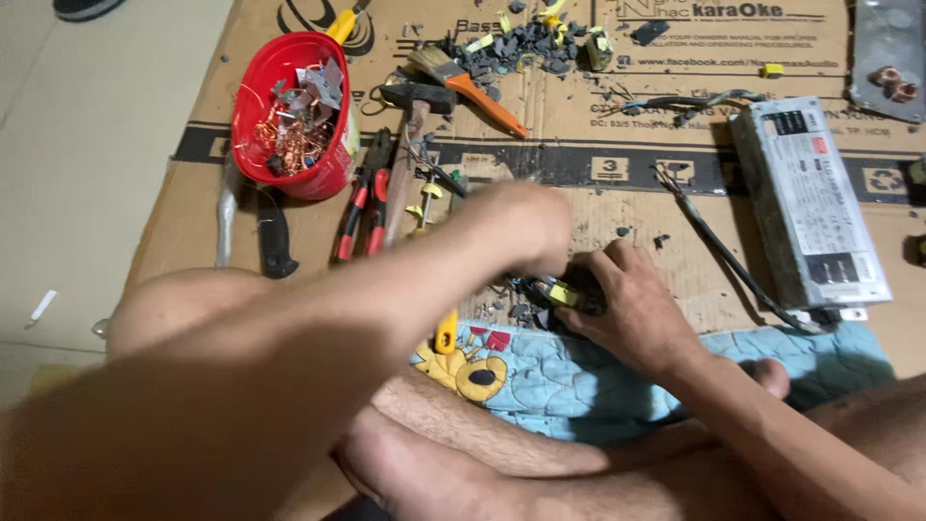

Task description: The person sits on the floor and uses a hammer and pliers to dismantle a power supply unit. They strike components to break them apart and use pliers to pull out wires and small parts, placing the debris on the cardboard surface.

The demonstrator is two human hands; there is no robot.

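Brown cardboard sheet (637, 207), flattened, serves as the work surface. At its near edge lies a pale blue quilted cloth (569, 381) with a yellow cartoon figure. To the right sits a long grey metal power-supply box (815, 207) with black cables trailing from both ends. At upper left stands a red bowl (289, 106) holding copper wire scraps and metal bits. Just right of it lie a hammer (410, 130), red-handled pliers (367, 203) and an orange-handled brush (473, 82). The right hand (632, 309) grips a small dark component with yellow tape (569, 294) at the cardboard's near edge. The left hand (526, 227) is blurred, closed just above that component; its contents cannot be determined.
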